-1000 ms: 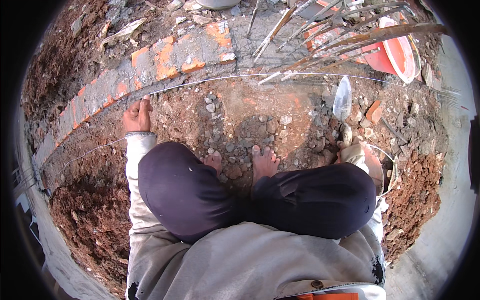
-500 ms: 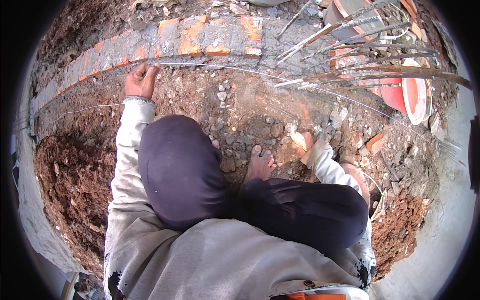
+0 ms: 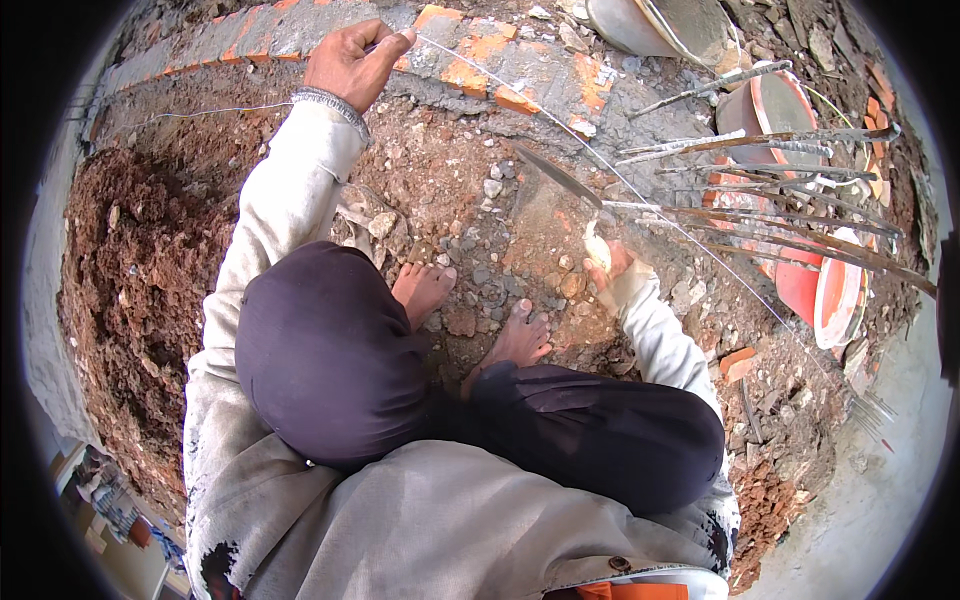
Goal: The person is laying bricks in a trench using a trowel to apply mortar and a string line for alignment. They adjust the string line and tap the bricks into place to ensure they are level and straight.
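Note:
I squat barefoot on stony ground beside a low course of orange bricks (image 3: 500, 75) with grey mortar. My left hand (image 3: 352, 62) reaches out to the brick course and pinches a thin white string line (image 3: 640, 195) that runs taut from there to the lower right. My right hand (image 3: 605, 262) is closed on the handle of a trowel (image 3: 558, 177), whose dark blade points up and left over the rubble, just under the string. My knees in dark trousers fill the lower middle.
Bare rusty steel rods (image 3: 780, 210) stick in from the right. Orange buckets (image 3: 835, 295) and a grey pan (image 3: 660, 25) stand behind them. A mound of red soil (image 3: 120, 280) rises at the left. My feet (image 3: 425, 290) rest among loose stones.
My left hand has slid further along the brick course, keeping hold of the string. My right hand has come up from the ground with the trowel raised toward the string.

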The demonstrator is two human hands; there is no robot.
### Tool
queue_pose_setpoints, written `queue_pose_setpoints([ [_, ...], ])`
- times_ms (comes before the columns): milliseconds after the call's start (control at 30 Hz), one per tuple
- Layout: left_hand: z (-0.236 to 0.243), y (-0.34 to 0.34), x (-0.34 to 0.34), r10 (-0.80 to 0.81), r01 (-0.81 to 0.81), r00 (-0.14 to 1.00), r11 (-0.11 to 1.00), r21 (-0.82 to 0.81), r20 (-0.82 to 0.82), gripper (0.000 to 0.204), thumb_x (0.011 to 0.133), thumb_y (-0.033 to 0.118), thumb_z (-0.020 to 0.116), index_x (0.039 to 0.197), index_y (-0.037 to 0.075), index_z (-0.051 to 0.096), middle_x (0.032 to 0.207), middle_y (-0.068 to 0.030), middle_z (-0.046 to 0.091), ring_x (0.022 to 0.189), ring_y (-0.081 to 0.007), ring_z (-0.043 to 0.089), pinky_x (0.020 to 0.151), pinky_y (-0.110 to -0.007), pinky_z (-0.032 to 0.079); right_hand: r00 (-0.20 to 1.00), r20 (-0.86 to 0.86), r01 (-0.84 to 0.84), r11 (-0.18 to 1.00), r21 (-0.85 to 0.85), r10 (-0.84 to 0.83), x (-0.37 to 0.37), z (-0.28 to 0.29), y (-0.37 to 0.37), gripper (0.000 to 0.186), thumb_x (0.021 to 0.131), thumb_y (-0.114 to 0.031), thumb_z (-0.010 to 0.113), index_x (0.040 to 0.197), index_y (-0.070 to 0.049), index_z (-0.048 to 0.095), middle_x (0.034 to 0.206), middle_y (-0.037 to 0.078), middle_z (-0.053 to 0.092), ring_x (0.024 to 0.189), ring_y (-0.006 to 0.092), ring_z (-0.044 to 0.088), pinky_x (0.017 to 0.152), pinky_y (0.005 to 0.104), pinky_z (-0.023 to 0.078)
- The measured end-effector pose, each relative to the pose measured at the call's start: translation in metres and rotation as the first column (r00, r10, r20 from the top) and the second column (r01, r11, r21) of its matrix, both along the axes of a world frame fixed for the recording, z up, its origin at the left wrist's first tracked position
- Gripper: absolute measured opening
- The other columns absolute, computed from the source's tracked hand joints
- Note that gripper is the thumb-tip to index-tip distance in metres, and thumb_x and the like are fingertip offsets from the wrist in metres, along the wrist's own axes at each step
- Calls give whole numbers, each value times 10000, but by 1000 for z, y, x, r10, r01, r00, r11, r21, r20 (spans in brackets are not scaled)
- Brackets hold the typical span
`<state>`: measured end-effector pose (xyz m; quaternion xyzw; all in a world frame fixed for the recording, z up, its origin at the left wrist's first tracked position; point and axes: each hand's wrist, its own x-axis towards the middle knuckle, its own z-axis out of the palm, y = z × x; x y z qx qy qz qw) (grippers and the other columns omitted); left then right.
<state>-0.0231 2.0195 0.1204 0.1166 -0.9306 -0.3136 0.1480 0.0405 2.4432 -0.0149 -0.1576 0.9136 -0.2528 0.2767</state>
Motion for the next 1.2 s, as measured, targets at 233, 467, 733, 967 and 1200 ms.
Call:
queue_pose_setpoints([
  [233,-1,3,-4,13,-14,1000,999,36,19,418,776,432,571,616,46,547,549,-25,528,528,-100,457,517,-282,377,962,144,-273,805,527,233,-12,6,-39,453,797,-404,526,1079,-58,455,796,164,614,757,341,595,703,423,443],
  [467,0,2,-6,22,-22,1000,1000,-10,-5,410,786,436,552,739,36,626,608,-60,579,611,-152,581,575,-307,448,907,-288,-287,952,109,307,6,28,-35,404,780,-385,564,1046,-95,471,837,129,596,765,329,591,658,396,451],
  [733,8,5,-5,1,-1,1000,998,-64,6,391,829,407,527,812,32,634,621,-68,588,607,-143,580,573,-307,450,924,-360,-200,965,-171,128,2,28,-40,418,802,-402,532,1033,-59,472,805,160,600,735,354,588,634,414,454],
  [967,7,13,-8,-13,14,1000,997,-71,19,373,826,395,538,856,35,629,618,-61,569,572,-134,518,563,-305,432,949,189,-315,805,502,253,-22,51,-62,525,818,-405,487,1165,-20,404,809,203,610,809,345,594,691,417,453],
  [1200,1,13,-5,-18,18,1000,1000,5,13,351,824,356,548,871,17,624,638,-59,564,597,-128,505,566,-302,419,959,112,-282,824,492,261,-20,-20,-29,473,802,-468,487,1056,-70,460,894,171,600,794,339,588,666,435,446],
])
